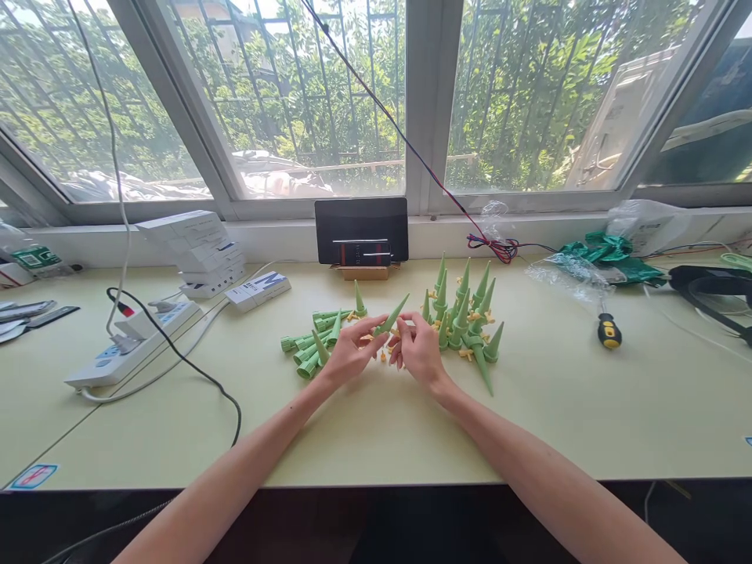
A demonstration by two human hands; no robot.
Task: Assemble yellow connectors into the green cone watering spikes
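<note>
A row of windows [311, 102] in grey frames spans the far side of our room, with barred panes and sunlit foliage [529, 86] beyond them. Below the glass runs a white sill [276, 241], and up against it stands our table [364, 446], pale yellow-green and smooth, with a seam slanting across its left part and a small sticker [34, 476] at its near left corner.

At the back middle of the table a black screen [388, 223] leans upright on a small cardboard stand [365, 273]. To its left we see a stack of white boxes [203, 251], a flat white box [258, 291] just beside it, and a white power strip [135, 345] with plugs and cables. To the right lie a green plastic bag [623, 262] with clear wrapping, a black strap [710, 294] and a yellow-and-black screwdriver [609, 332]. A thin red-and-blue wire [405, 141] slants down across the windows to a coil at the table's back.

In the middle, green spikes [461, 317] crowd together right of our hands, most pointing up, with small yellow pieces [466, 355] among them. Left of our hands lie green tubes [305, 354], with a few more spikes near them.

Our left hand [352, 352] has a narrow grip, its fingers closed on one tilted green cone [392, 315] just above the table. Our right hand [418, 348] is close beside it, fingers curled; we cannot tell whether its grip holds anything.
</note>
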